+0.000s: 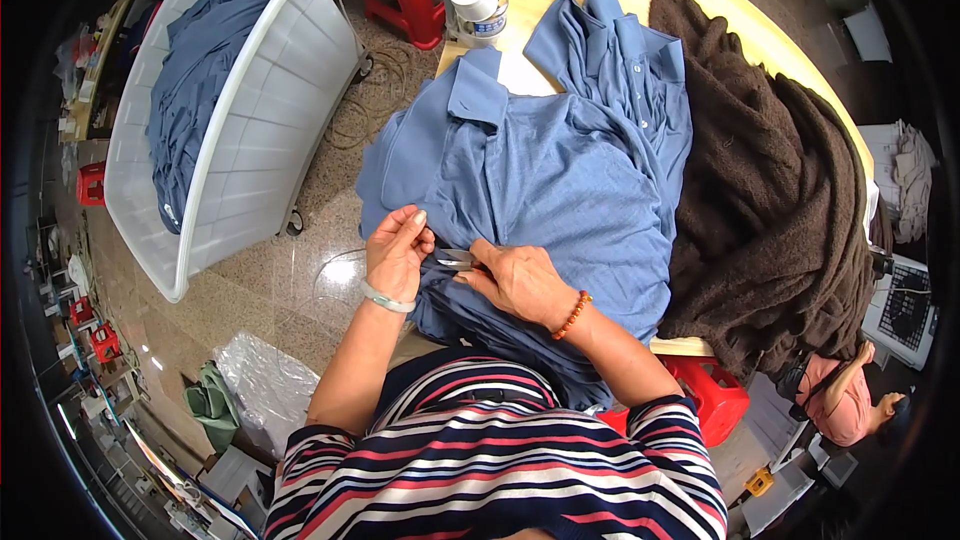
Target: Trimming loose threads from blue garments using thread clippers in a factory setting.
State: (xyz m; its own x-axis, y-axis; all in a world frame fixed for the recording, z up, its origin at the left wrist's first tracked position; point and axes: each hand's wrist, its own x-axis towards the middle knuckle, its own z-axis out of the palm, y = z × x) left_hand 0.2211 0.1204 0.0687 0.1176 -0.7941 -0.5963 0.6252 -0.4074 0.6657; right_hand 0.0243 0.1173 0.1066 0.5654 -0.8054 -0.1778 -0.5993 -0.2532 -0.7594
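Note:
A blue shirt (pixel 590 180) lies spread over the table's near left part, its collar and buttoned front bunched toward the far side. At its left edge, my left hand (pixel 398 252) is raised with thumb and fingers pinched together; whatever they hold is too small to make out. My right hand (pixel 525 282) is closed around a small pair of metal thread snips (pixel 456 259), whose blades point left toward my left hand. Darker blue cloth (pixel 465 312) hangs below both hands, over my lap.
A dark brown knitted cloth (pixel 765 180) is heaped on the table's right side. At the far edge stands a white container (pixel 475 2) beside a black-handled tool. Left on the floor is a grey wheeled bin (pixel 265 90) of blue garments. A co-worker (pixel 843 402) sits far right.

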